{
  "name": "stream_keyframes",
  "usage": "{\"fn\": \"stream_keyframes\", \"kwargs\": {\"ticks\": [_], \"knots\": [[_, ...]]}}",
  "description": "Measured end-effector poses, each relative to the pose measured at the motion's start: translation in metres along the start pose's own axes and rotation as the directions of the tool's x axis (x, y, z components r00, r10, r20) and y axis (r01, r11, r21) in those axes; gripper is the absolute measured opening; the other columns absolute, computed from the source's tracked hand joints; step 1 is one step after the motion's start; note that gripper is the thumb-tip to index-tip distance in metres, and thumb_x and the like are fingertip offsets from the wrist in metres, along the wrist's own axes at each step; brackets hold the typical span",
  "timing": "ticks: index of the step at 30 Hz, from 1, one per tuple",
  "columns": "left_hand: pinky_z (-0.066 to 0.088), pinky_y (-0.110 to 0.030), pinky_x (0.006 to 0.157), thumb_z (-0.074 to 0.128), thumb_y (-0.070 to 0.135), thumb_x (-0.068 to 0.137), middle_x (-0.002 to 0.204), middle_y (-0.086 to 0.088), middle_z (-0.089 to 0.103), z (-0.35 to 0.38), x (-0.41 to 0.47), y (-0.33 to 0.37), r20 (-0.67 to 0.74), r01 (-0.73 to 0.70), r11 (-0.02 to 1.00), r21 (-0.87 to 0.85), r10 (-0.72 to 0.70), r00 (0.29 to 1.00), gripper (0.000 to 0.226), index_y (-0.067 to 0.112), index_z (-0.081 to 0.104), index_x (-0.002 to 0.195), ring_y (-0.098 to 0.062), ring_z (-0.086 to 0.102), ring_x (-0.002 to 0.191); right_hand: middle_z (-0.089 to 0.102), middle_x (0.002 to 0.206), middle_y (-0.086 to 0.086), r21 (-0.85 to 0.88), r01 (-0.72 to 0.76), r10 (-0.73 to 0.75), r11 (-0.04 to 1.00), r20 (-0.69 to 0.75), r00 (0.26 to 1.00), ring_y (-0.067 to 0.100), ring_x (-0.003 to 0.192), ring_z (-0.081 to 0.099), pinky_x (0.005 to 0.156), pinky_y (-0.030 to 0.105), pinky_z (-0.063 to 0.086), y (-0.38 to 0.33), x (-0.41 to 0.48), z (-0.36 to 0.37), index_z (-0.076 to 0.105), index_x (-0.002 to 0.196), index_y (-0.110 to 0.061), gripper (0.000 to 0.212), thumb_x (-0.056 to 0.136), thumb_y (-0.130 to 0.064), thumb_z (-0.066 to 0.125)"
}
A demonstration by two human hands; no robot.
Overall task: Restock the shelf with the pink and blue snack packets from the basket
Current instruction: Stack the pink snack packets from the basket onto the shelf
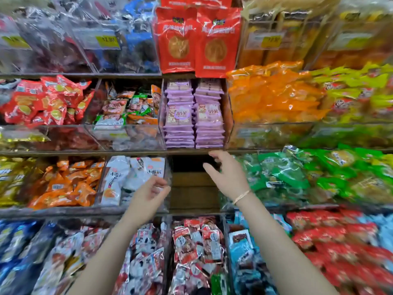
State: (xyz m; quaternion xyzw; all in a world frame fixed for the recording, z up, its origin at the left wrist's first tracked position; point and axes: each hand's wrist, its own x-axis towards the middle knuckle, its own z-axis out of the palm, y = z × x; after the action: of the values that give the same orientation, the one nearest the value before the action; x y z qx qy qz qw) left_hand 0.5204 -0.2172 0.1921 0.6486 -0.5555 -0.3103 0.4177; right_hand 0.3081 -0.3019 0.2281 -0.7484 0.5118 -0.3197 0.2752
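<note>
A shop shelf crammed with bright snack bins fills the view, and one empty compartment gapes at its centre, bare wooden boards showing at the back. Directly above that gap, pink packets stand in two tidy stacks, apparently already stocked. No basket is in view, and no blue packet from it can be picked out with certainty.

Both arms are stretched toward the empty compartment. The right hand hovers at the gap's upper right corner just under the pink stacks, fingers loosely spread and carrying nothing. The left hand sits at the gap's left edge, against the clear divider of the neighbouring bin; its fingers are curled, but blur hides whether they pinch that divider or merely lie beside it. A thin bracelet circles the right wrist.

With no packet in either hand, the work looks to be between loads: the pink side appears done, the empty compartment awaits filling. The next move likely calls for going to the basket, out of frame, for more packets.
</note>
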Motion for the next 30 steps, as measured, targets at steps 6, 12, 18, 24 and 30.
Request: {"fn": "stream_keyframes", "kwargs": {"ticks": [6,12,18,24,30], "knots": [[0.037,-0.011,0.063,0.057,0.011,0.094,0.072,-0.013,0.055,0.023,-0.129,-0.068,0.352,0.384,0.920,0.074,-0.384,0.853,0.012,0.004,0.059,0.083,-0.001,0.048,0.064,0.064,0.102,0.010,0.067,-0.528,0.492,0.847,0.278,0.825,0.022,0.099,0.060,0.090,0.030,0.044,0.070,-0.142,0.041,0.061,0.106,-0.008,0.020,0.089,-0.020,0.061],[0.039,-0.026,0.065,0.054,0.022,0.096,0.087,-0.004,0.061,0.034,-0.248,-0.120,0.367,0.576,0.776,0.258,-0.630,0.684,0.015,0.008,0.060,0.091,-0.019,0.059,0.080,0.061,0.091,0.016,-0.197,-0.693,0.705,0.693,0.387,0.595,0.018,0.088,0.055,0.074,0.030,0.035,0.116,-0.306,0.063,0.066,0.076,-0.007,0.024,0.093,-0.016,0.052],[0.037,-0.012,0.048,0.052,0.006,0.092,0.084,-0.004,0.061,0.048,-0.340,-0.141,0.354,0.640,0.703,0.310,-0.710,0.609,0.012,0.006,0.061,0.085,-0.019,0.059,0.074,0.060,0.084,0.005,-0.120,-0.835,0.825,0.537,0.284,0.489,0.012,0.084,0.053,0.069,0.019,0.038,0.136,-0.452,0.051,0.070,0.085,-0.007,0.014,0.088,-0.007,0.056],[0.035,-0.025,0.055,0.052,0.009,0.094,0.098,-0.015,0.065,0.078,-0.399,-0.136,0.378,0.686,0.652,0.322,-0.753,0.538,0.013,0.002,0.063,0.094,-0.025,0.060,0.077,0.046,0.066,0.009,-0.117,-0.912,0.907,0.393,0.214,0.364,0.017,0.069,0.044,0.064,0.026,0.036,0.165,-0.546,0.014,0.047,0.060,-0.015,0.030,0.086,-0.002,0.053],[0.038,-0.023,0.053,0.052,0.014,0.094,0.098,-0.010,0.066,0.127,-0.410,-0.116,0.442,0.626,0.674,0.391,-0.735,0.515,0.012,0.010,0.062,0.092,-0.020,0.063,0.080,0.052,0.069,0.013,-0.038,-0.961,0.957,0.275,0.113,0.269,0.021,0.063,0.048,0.055,0.024,0.033,0.200,-0.581,-0.045,0.050,0.063,-0.014,0.027,0.087,-0.003,0.051]]}}
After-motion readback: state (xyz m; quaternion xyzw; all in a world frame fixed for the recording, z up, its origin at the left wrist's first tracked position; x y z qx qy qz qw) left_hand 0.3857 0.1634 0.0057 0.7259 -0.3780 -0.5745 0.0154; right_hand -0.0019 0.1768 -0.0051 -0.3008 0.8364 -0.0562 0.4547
